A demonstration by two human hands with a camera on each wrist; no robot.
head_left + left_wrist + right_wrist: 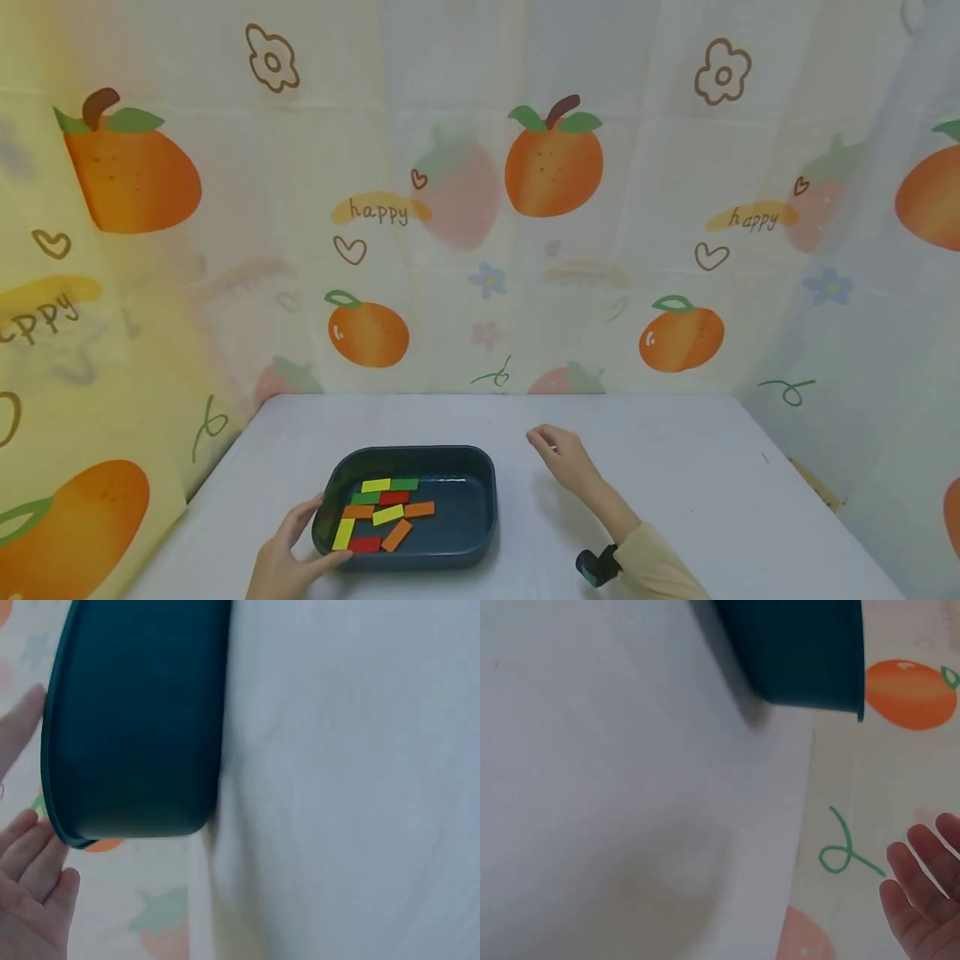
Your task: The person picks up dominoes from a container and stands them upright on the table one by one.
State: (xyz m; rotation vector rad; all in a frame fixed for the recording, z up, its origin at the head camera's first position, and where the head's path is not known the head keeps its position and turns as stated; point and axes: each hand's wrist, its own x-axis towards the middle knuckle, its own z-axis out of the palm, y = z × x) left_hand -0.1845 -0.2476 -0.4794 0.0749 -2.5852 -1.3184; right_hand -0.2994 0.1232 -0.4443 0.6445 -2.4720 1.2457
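Observation:
A dark teal rectangular tray (457, 542) with raised walls and rounded corners sits on the white table. Several small flat rectangular blocks lie in its left half, among them a yellow block (388, 514), a red block (366, 545), a green block (404, 483) and an orange block (397, 535). My left hand (288, 550) holds the tray's near left corner, thumb on the front rim and fingers against the left side. To the right of the tray, my right hand (566, 458) hovers above the table, fingers loosely bent and nothing in them; the right wrist view shows its fingertips (897, 855) apart.
The white table (675, 467) reaches back to a fruit-printed curtain (465, 333), which also hangs along both sides. A black wrist strap device (597, 567) sits at the right sleeve. Bare tray floor (457, 504) shows to the right of the blocks.

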